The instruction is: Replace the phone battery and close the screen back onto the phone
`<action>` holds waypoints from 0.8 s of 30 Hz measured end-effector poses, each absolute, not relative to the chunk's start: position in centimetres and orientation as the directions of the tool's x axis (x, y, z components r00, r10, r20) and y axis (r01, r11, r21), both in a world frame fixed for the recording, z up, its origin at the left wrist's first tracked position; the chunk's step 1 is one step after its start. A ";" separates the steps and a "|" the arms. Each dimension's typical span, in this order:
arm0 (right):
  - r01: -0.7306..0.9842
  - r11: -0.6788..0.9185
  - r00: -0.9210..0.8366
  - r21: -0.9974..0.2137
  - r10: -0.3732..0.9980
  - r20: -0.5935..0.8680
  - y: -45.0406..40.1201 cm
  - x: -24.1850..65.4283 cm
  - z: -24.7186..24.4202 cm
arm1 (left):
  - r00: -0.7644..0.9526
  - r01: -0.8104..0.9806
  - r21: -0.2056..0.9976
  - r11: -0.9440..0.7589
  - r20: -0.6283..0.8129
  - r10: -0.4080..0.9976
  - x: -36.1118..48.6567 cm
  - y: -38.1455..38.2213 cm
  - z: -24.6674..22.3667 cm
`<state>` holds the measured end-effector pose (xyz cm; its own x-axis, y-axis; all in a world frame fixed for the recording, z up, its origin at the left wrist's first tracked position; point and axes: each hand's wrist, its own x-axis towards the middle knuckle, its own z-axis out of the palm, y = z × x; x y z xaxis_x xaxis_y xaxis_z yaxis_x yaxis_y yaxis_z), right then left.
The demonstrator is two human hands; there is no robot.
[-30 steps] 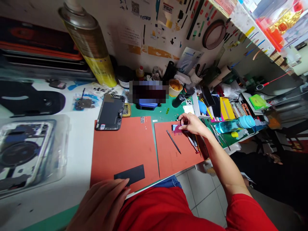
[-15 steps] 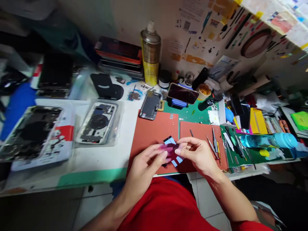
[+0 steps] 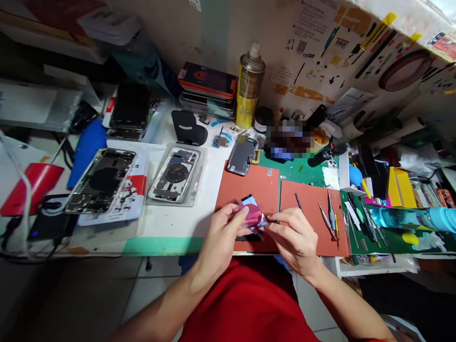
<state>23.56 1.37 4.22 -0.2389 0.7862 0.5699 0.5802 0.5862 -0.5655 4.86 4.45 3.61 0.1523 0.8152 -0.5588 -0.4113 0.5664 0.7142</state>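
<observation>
A thin purple-pink film point(image 3: 253, 214) with light blue and black parts is between my hands, above the brown mat point(image 3: 261, 183) near the table's front edge. My left hand point(image 3: 224, 232) pinches the film's left side between thumb and fingers. At the film's lower right edge, my right hand point(image 3: 294, 237) has thumb and fingertips closed on its corner. Beneath the hands lies something dark, mostly hidden. Behind them a dark phone screen part point(image 3: 242, 156) lies at the mat's back edge.
Opened phones point(image 3: 103, 180) and another phone housing point(image 3: 174, 175) lie on the left. Behind stands a yellow spray can point(image 3: 249, 88). Tweezers and screwdrivers point(image 3: 332, 213) lie on the right mat, with a blue bottle point(image 3: 406, 218) beyond.
The view has shifted left, so the bench things appear further right. My right hand has moved from the film's upper right side to its lower right corner, and the film is tilted differently.
</observation>
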 end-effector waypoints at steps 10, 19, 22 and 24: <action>0.447 0.776 -0.478 -0.445 0.628 0.614 0.0 25.4 3.4 | 0.115 -0.422 0.686 0.592 -0.608 0.786 5.0 5.9 2.9; 0.105 0.155 -0.122 -0.982 0.982 0.142 -3.2 26.9 5.9 | 0.030 -0.437 0.717 0.543 -0.592 0.805 4.3 7.2 3.4; 0.094 -0.247 0.347 -0.964 0.916 -0.201 -2.2 30.4 5.3 | 0.007 -0.429 0.724 0.541 -0.596 0.803 3.8 7.2 3.5; 0.089 -0.298 0.497 -0.950 0.840 -0.217 -0.9 33.2 4.5 | 0.004 -0.403 0.717 0.569 -0.620 0.784 3.4 6.8 3.7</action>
<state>33.18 -0.87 4.46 0.4973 0.8400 -0.2169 0.0894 -0.2983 -0.9503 3.43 6.83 3.68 0.0041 0.7844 -0.6202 -0.4029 0.5690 0.7169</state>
